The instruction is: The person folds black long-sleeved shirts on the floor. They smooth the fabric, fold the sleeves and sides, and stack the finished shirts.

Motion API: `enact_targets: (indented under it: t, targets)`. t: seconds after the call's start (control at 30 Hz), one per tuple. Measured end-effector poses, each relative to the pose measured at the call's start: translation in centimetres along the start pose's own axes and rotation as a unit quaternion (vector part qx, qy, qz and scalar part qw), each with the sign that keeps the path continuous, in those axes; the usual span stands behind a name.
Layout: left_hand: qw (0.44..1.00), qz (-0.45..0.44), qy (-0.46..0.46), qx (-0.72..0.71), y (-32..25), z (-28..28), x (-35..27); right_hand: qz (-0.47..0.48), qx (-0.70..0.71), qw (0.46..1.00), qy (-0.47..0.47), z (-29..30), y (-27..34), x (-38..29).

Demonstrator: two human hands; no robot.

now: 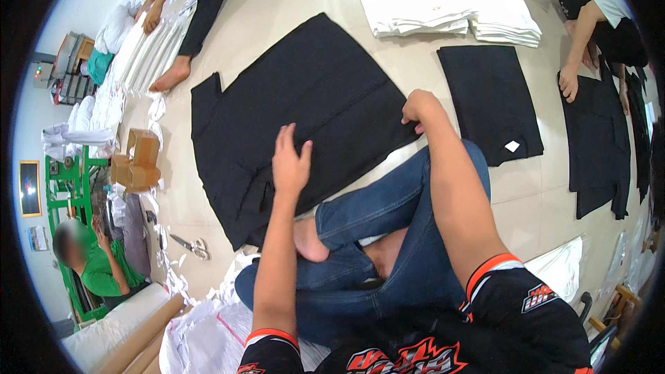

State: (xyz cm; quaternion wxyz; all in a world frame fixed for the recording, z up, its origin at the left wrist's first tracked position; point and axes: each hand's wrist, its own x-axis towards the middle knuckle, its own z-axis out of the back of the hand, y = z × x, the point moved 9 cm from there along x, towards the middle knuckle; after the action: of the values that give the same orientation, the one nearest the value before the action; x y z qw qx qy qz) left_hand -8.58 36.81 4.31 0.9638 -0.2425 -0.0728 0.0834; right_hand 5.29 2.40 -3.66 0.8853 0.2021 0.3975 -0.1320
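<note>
A black T-shirt (306,83) lies spread on the tiled floor before my crossed legs, one short sleeve toward the upper left. My left hand (292,161) rests over its lower middle, palm down with fingers apart. At the shirt's right edge my right hand (420,110) has its fingers curled on the fabric, pinching the edge. To the right lies a folded black garment (488,98) with a small white tag (511,146) on it.
Stacks of folded white garments (415,0) lie at the top. Scissors (195,246) are on the floor at left, near cardboard boxes (137,161) and white scraps. A co-worker's hand (569,83) touches another black garment (597,135) at right. Other people sit at upper left and left.
</note>
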Motion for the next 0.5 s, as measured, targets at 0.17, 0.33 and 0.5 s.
enact_targets:
  t: [0.17, 0.33, 0.5]
  targets:
    - [0.996, -0.034, 0.036, -0.079, -8.6, -7.1, 8.4, 0.067, -0.007, 0.994, -0.085, 1.6, 1.1, 0.0]
    - [0.990, 0.009, 0.073, 0.118, -11.2, -14.2, 12.5, 0.065, 0.046, 0.991, -0.107, 1.7, 1.1, 0.3]
    - [0.985, 0.022, 0.048, 0.165, -10.4, -15.9, 12.4, 0.052, 0.085, 0.992, -0.075, 0.9, 0.9, 0.1]
